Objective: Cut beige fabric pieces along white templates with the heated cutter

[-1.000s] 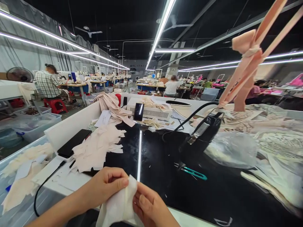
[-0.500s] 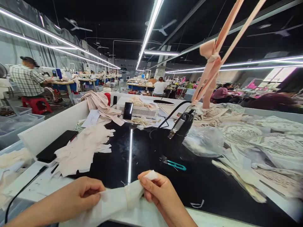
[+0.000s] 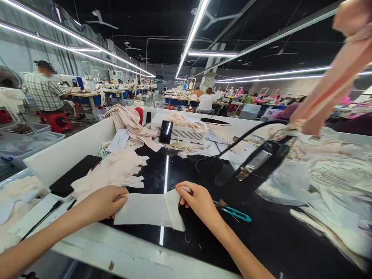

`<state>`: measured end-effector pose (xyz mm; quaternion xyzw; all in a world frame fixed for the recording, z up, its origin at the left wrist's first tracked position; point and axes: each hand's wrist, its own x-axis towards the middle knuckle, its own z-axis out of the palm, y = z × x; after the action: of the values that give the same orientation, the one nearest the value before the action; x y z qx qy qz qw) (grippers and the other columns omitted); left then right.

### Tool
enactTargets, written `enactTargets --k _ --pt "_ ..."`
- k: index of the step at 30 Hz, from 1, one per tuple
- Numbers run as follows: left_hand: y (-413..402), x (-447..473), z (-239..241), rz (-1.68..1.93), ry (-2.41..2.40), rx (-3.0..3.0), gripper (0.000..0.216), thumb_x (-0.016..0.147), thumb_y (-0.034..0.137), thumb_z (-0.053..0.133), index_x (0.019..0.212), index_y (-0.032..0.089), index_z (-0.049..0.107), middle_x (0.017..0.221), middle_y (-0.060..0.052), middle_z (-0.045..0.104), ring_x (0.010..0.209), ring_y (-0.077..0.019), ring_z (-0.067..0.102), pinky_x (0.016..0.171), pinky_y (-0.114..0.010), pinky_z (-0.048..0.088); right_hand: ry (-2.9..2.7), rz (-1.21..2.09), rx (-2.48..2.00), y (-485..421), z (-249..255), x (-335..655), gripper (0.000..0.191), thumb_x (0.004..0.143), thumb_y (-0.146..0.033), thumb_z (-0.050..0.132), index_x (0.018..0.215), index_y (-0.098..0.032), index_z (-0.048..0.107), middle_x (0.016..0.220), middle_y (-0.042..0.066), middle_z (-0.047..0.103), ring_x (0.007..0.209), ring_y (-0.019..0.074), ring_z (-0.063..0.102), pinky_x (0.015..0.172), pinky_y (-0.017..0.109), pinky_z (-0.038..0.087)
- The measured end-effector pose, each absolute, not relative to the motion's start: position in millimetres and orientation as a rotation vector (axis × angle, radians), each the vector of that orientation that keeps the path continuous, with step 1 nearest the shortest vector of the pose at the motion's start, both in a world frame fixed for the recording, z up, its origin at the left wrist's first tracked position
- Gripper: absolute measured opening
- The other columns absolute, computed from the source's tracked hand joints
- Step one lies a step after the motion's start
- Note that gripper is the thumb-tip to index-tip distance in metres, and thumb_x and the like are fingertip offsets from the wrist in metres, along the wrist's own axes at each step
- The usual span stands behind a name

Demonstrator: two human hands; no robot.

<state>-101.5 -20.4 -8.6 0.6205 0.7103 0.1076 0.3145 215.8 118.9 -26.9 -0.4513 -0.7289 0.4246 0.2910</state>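
Between my hands a white fabric piece (image 3: 143, 209) is stretched out over the glossy black tabletop (image 3: 209, 252). A cream seam or strip runs across it near its right end. My left hand (image 3: 112, 201) pinches the left edge, and my right hand (image 3: 196, 195) pinches the upper right corner. Just right of my right hand lie teal thread snips (image 3: 235, 213). A pile of pale pink cut fabric pieces (image 3: 113, 168) rests beyond my left hand. The black handheld device with a metal clip (image 3: 258, 159) stands to the right, pink fabric strips (image 3: 328, 81) tied above it.
A dark phone-like slab (image 3: 74, 176) lies at the left by the white side board (image 3: 69, 147). Further back stand a small phone (image 3: 166, 131) and a vented white box (image 3: 186, 133). Lace pieces and a plastic bag (image 3: 285, 184) crowd the right. A person in a checked shirt (image 3: 43, 93) sits far left.
Both hands have moved up and forward over the black surface, spreading the fabric flatter between them. The camera view has shifted, so the hanging pink strips appear further right and closer.
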Motion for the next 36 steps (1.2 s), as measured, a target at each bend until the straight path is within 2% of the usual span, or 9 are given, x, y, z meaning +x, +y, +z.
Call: enactTargets --k 4,7,12,18,21,26,30,33,36 --pt "-16.2 -92.4 -11.1 0.281 2.197 2.237 0.027 0.113 0.014 0.053 0.112 0.022 0.079 0.122 -0.012 0.086 0.11 -0.0306 0.085 0.09 -0.037 0.066 -2.101 0.921 -1.173 134.0 -29.8 210.4 0.023 0.095 -0.04 0.063 0.085 -0.028 0.08 0.068 -0.001 0.069 0.065 0.0246 0.073 0.074 0.038 0.059" --pt "-15.7 -73.8 -22.8 0.488 2.081 2.678 0.032 0.111 0.001 0.056 0.126 0.018 0.079 0.136 -0.014 0.085 0.124 -0.0297 0.083 0.103 -0.039 0.069 -2.184 0.797 -1.149 141.9 -32.3 208.4 0.026 0.099 -0.04 0.061 0.086 -0.028 0.08 0.078 0.001 0.074 0.064 0.0236 0.071 0.079 0.041 0.06" --pt "-3.8 -24.1 -39.8 0.801 1.492 2.931 0.03 0.116 0.001 0.059 0.134 0.016 0.078 0.137 -0.011 0.088 0.13 -0.023 0.083 0.123 -0.034 0.064 -2.256 0.662 -1.121 153.2 -41.4 209.6 0.024 0.103 -0.037 0.063 0.098 -0.029 0.085 0.089 0.004 0.081 0.073 0.0264 0.076 0.084 0.042 0.065" --pt "14.9 -9.9 -53.3 0.73 1.319 2.896 0.028 0.12 0.005 0.061 0.138 0.014 0.081 0.143 -0.015 0.088 0.135 -0.0249 0.084 0.126 -0.036 0.065 -2.229 0.519 -1.085 140.0 -43.5 229.3 0.036 0.111 -0.035 0.061 0.137 -0.027 0.085 0.136 0.016 0.086 0.106 0.0325 0.086 0.101 0.049 0.072" --pt "14.9 -22.3 -60.6 0.772 1.272 2.847 0.03 0.122 0.007 0.059 0.14 0.013 0.082 0.146 -0.017 0.087 0.138 -0.0267 0.084 0.126 -0.037 0.066 -2.253 0.507 -1.013 114.8 -44.1 246.9 0.035 0.119 -0.036 0.056 0.135 -0.028 0.086 0.134 0.014 0.086 0.117 0.0317 0.087 0.105 0.045 0.074" --pt "11.3 -36.1 -65.2 0.793 1.255 2.787 0.035 0.124 0.011 0.056 0.15 0.014 0.08 0.151 -0.017 0.086 0.147 -0.0277 0.081 0.133 -0.041 0.062 -2.387 0.396 -0.892 81.4 -60.4 269.9 0.042 0.124 -0.024 0.049 0.14 -0.031 0.087 0.123 0.011 0.086 0.106 0.0261 0.09 0.088 0.033 0.076" --pt "12.0 -37.4 -62.9 0.762 1.267 2.771 0.036 0.124 0.01 0.055 0.15 0.016 0.08 0.153 -0.016 0.085 0.148 -0.0275 0.08 0.134 -0.042 0.061 -2.507 0.168 -0.826 76.0 -71.7 274.4 0.054 0.117 -0.007 0.048 0.149 -0.031 0.084 0.124 0.011 0.087 0.105 0.026 0.09 0.087 0.033 0.077" --pt "12.7 -38.5 -61.7 0.737 1.263 2.771 0.04 0.122 0.007 0.056 0.153 0.018 0.079 0.155 -0.015 0.084 0.149 -0.0269 0.079 0.135 -0.042 0.06 -2.54 -0.095 -0.728 72.4 -72.1 279.1 0.059 0.108 0.003 0.046 0.142 -0.025 0.086 0.119 0.012 0.088 0.094 0.0251 0.09 0.078 0.032 0.077" --pt "12.7 -39.4 -60.5 0.732 1.252 2.786 0.044 0.12 0.004 0.054 0.153 0.02 0.079 0.157 -0.015 0.083 0.148 -0.0268 0.079 0.135 -0.042 0.06 -2.556 -0.24 -0.693 64.0 -68.1 297.6 0.056 0.107 0.004 0.046 0.132 -0.022 0.088 0.119 0.012 0.09 0.097 0.0246 0.091 0.084 0.032 0.078"
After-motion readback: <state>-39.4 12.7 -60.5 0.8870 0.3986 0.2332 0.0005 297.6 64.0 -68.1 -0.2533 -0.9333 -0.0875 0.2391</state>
